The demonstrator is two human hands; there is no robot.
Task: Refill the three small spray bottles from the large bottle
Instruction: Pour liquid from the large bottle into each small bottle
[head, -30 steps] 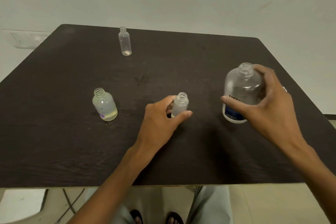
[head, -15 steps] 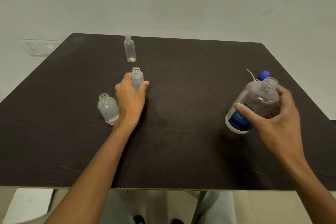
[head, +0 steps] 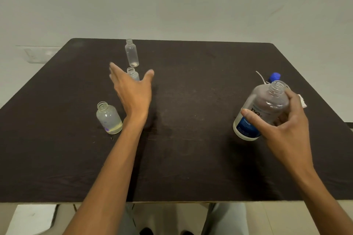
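The dark table (head: 191, 158) fills most of the view, with a pale wall (head: 172, 2) behind it and light flooring below its near edge, where the person's grey trousers (head: 225, 219) show. The left arm reaches far across the table from the near edge, and the right arm comes in from the lower right. The large bottle (head: 261, 110), clear with a blue and white label and no cap on its threaded neck, is on the right side of the table, tilted with its neck leaning away and to the right; whether its base touches the table cannot be told. The right hand (head: 282, 126) grips it around the body, thumb across the front near the label and fingers curled round the far side. The left hand (head: 131, 89) is spread wide, fingers straight and thumb splayed to the right, holding nothing; it lies in front of the middle bottle (head: 132, 74), hiding its lower part, and whether it touches it cannot be told. The near bottle (head: 108, 118), squat and uncapped, stands upright left of the left wrist with a little yellowish liquid at its bottom. The far bottle (head: 131, 53), slim and uncapped, stands upright just behind the middle one, near the far edge. A blue cap (head: 274, 76) lies behind the large bottle, beside thin white tubes (head: 260, 77).
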